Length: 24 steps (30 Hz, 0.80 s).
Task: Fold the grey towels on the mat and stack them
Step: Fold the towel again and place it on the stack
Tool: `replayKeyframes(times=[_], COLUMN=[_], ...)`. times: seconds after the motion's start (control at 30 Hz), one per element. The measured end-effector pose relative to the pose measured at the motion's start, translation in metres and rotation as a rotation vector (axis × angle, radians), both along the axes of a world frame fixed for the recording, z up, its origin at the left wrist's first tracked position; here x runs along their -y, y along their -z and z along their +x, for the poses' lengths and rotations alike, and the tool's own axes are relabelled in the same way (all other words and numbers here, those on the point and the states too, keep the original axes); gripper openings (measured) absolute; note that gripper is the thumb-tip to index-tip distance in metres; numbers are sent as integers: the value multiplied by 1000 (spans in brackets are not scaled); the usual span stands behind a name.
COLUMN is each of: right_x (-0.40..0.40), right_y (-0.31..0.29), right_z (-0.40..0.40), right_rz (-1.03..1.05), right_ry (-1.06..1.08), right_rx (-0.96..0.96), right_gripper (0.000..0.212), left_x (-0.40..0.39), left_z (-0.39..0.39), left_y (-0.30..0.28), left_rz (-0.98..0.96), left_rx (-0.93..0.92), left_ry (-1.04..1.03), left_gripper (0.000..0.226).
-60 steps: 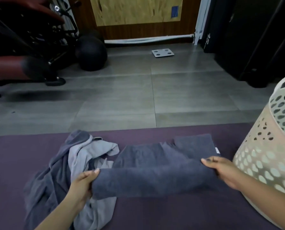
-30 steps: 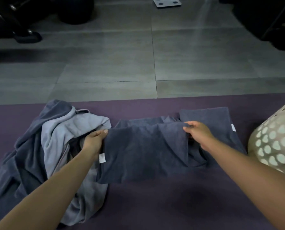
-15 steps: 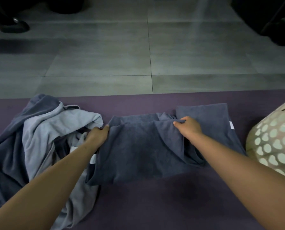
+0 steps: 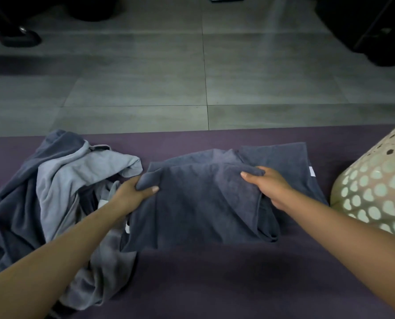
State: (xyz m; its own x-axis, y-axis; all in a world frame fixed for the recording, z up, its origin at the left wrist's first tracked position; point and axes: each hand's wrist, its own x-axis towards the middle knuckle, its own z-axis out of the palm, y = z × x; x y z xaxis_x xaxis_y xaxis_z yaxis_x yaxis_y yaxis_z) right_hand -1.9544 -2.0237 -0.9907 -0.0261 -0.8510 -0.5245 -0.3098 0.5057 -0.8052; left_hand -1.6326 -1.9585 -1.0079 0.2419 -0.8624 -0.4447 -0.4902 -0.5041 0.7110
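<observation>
Spreading across the lower half of the view: a purple mat point(image 4: 214, 284), with grey tiled floor beyond it. Sitting on the mat's right edge: a cream laundry basket point(image 4: 376, 187) with round holes. Lying heaped on the mat's left side: a pile of unfolded towels point(image 4: 53, 187), light grey over darker grey. Resting at the mat's centre: a dark grey towel point(image 4: 203, 203), partly folded, overlapping a flatter dark grey towel point(image 4: 281, 157) just behind and to its right.

Gripping the centre towel's far left corner: the left hand point(image 4: 134, 194), fingers curled shut around a bunched fold. Pinching the far right corner: the right hand point(image 4: 265, 185), thumb on top, fingers closed under the cloth.

Judging from this, working mid-fold on one towel, with most of the pile untouched. For doing it well: keeping both corners level, pulling the cloth taut, matching edge to edge, then smoothing the slack right side before stacking.
</observation>
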Motion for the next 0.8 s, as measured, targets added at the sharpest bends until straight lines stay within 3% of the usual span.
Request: replayKeyframes(times=[0.1,0.23,0.33,0.43,0.53,0.6,0.8], right_x=[-25,-64,-91,-105,-111,-108,-87], right_y=[-28,-55,-43,-5,27,33,30], right_z=[-17,-44,-64,-72,-69,-68,-62], right_rz=[-5,25,-11,-16,122,178,11], right_ry=[-21,-97,-143,-240,-219,-170,-60], right_rx=[95,84,-83,-309,-232,-164,-163], right_gripper=[14,20,23,27,29,25,16], left_x=[-29,-65,-85,-100,-102,-90,-47], left_z=[2,2,0,-9,-18,-20,-31], left_y=[-36,-74,-65,-21,23,37,28], left_rz=[-40,11,26,38,127,213,447], left_rx=[-126,-337,-200,-16,30,-39,-519], left_ry=[46,65,66,105,147,102,-232], left_gripper=[30,35,16,15,22,24,33])
